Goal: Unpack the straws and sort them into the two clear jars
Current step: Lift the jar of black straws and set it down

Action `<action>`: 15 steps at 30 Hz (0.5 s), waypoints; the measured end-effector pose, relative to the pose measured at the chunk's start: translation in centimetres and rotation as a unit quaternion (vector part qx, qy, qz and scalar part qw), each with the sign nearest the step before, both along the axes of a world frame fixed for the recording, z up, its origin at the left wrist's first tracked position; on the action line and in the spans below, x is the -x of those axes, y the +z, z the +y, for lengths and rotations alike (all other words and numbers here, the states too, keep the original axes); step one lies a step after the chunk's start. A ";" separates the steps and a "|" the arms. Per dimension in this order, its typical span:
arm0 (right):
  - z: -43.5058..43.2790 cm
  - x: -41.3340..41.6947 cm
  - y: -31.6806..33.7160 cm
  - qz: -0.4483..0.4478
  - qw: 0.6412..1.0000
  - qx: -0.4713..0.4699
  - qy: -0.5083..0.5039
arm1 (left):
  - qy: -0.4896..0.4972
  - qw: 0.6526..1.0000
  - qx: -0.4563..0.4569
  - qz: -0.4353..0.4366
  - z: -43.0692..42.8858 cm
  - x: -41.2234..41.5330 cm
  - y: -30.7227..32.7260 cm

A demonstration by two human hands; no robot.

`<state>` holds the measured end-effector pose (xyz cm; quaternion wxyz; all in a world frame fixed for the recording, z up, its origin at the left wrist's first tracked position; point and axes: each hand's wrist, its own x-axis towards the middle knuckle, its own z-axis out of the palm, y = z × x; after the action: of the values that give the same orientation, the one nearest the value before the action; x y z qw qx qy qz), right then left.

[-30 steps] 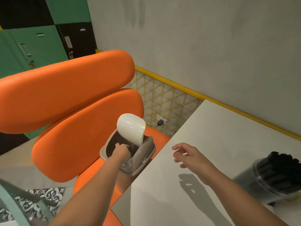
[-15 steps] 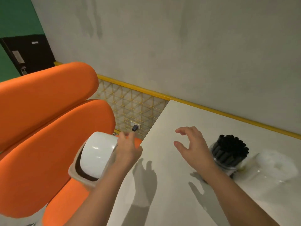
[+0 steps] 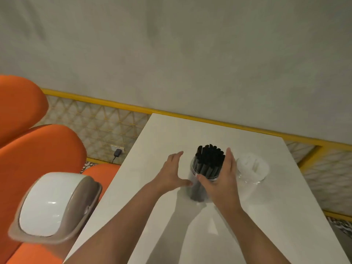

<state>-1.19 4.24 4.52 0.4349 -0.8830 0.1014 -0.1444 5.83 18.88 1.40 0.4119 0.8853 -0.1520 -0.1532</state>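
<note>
White desk, mostly bare, edges clear around both jars.
Since earlier, left hand has left the bin; both open hands, right hand touching, flank the black-straw jar.

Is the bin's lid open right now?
No, the white swing lid sits closed over the bin beside the table.

No legible text anywhere.

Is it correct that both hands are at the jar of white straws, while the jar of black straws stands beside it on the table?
Not quite. The head view shows the left hand and right hand around the jar of black straws; the jar of white straws stands beside it on the table.
</note>
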 end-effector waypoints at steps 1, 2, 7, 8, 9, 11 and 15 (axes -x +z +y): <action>-0.2 0.1 -0.4 0.009 1.000 -0.012 0.000 | -0.011 1.000 0.001 0.012 -0.5 -0.4 0.1; -0.5 0.0 -0.8 0.020 1.000 -0.024 0.000 | -0.022 0.999 0.003 0.024 -1.0 -0.8 0.2; -1.7 -1.4 -2.3 0.100 0.993 -0.066 -0.003 | -0.074 0.993 0.035 0.079 -2.5 -2.5 -0.2; -2.1 -2.0 -2.7 0.112 0.991 -0.068 -0.010 | -0.084 0.992 0.055 0.081 -2.9 -2.6 -0.2; -2.5 -2.6 -3.2 0.122 0.990 -0.077 -0.012 | -0.090 0.990 0.066 0.085 -3.1 -2.8 -0.3; -3.5 -3.9 -4.5 0.143 0.986 -0.084 0.010 | -0.087 0.989 0.074 0.090 -3.4 -3.1 -0.5; -4.3 -5.7 -2.6 0.170 0.983 -0.042 0.048 | -0.075 0.994 0.053 0.061 -3.4 -4.9 -0.5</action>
<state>4.47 -0.04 1.87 0.4548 -0.8793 0.1376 0.0336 10.68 15.45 0.88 0.4541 0.8373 -0.2002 -0.2294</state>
